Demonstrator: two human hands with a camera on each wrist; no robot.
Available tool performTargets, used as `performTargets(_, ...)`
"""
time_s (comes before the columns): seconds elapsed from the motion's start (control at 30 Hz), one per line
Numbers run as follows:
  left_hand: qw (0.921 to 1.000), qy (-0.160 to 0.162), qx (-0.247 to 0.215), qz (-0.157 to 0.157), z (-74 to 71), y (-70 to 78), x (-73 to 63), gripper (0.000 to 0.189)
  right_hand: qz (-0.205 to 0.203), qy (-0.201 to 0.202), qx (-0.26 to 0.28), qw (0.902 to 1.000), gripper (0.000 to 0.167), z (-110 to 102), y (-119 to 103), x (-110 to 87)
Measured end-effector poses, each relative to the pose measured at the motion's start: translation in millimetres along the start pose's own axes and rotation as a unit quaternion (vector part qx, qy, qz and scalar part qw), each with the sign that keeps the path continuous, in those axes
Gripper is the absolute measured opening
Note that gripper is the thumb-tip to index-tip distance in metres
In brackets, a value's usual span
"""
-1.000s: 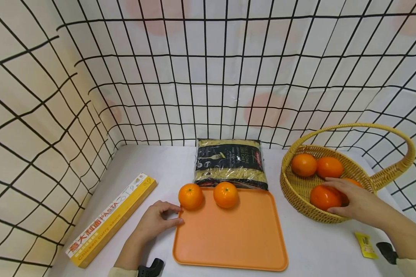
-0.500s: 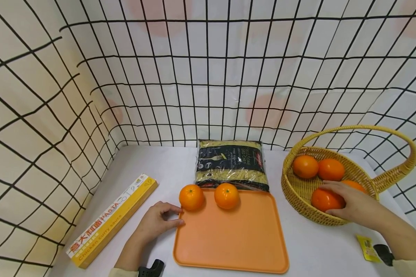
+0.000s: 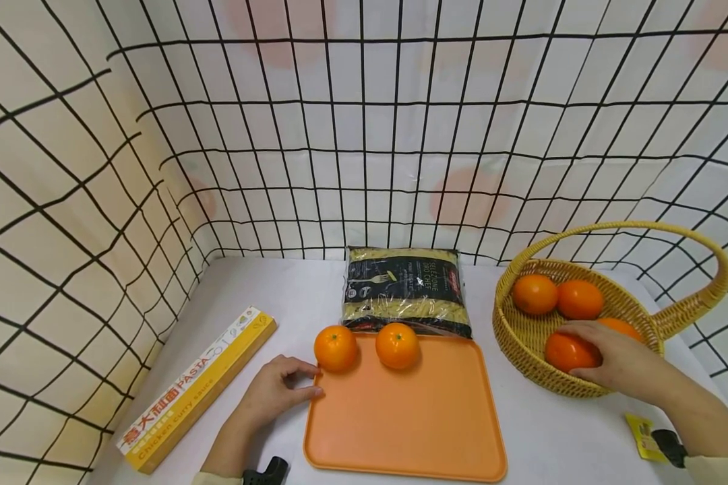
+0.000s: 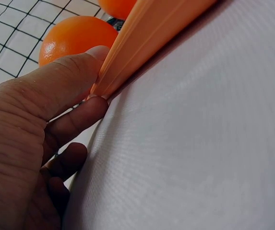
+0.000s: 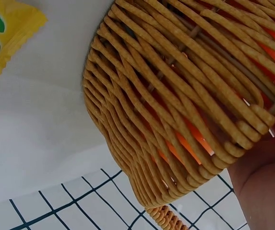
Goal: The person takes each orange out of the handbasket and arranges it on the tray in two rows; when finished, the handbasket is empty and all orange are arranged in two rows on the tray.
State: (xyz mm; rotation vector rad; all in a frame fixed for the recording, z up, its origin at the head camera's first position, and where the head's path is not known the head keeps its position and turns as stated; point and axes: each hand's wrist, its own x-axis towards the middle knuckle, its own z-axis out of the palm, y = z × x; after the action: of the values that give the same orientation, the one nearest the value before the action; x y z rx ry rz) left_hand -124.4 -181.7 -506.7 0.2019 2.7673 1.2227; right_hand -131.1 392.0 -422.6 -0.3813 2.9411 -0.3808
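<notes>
My left hand [image 3: 279,391] is at the left rim of the orange tray [image 3: 400,417]. In the left wrist view, its thumb lies over the tray's edge and the index fingertip meets the side wall, pinching the rim. Two oranges [image 3: 336,348] sit along the tray's far edge, one close beyond my left fingertips. My right hand [image 3: 619,360] reaches into the wicker basket [image 3: 522,353] and grips a glossy orange-red fruit [image 3: 569,351] near the front rim. From the right wrist, the woven wall hides most of that fruit and part of the hand [image 5: 267,182].
Several more orange-red fruits [image 3: 580,300] lie in the basket, under its arched handle [image 3: 637,225]. A pasta bag [image 3: 406,289] lies behind the tray. A long yellow pasta box [image 3: 197,391] is at the left, a small yellow packet [image 3: 643,438] at the right. Black wire mesh encloses the table.
The head view has shifted slightly, moving the scene a little down and right. Both hands keep their places, the left at the tray rim, the right on the fruit in the basket.
</notes>
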Motion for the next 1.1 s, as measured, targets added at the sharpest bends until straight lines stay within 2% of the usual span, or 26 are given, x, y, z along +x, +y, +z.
performTargets(0.3,1.0000,0.000,0.000,-0.008,-0.6,1.1,1.1,0.028,-0.008,0.025,0.010,0.9996,0.072,-4,-4,-0.7)
performTargets(0.43,1.0000,0.001,0.001,-0.009,-0.5,1.1,1.6,0.028,-0.012,0.050,0.014,0.9986,0.074,-10,-7,-3.0)
performTargets(0.6,1.0000,0.005,0.003,-0.004,0.8,0.8,1.2,0.028,0.005,0.076,0.014,0.9970,0.081,-15,-13,-8.2)
performTargets(0.9,0.9999,-0.003,0.010,-0.009,-0.1,0.7,-0.8,0.028,0.008,0.156,0.052,0.9863,0.080,-15,-30,-13.4)
performTargets(1.1,0.9999,-0.003,0.012,0.002,-1.4,0.7,-0.9,0.028,0.050,0.163,0.055,0.9838,0.091,-13,-38,-12.9)
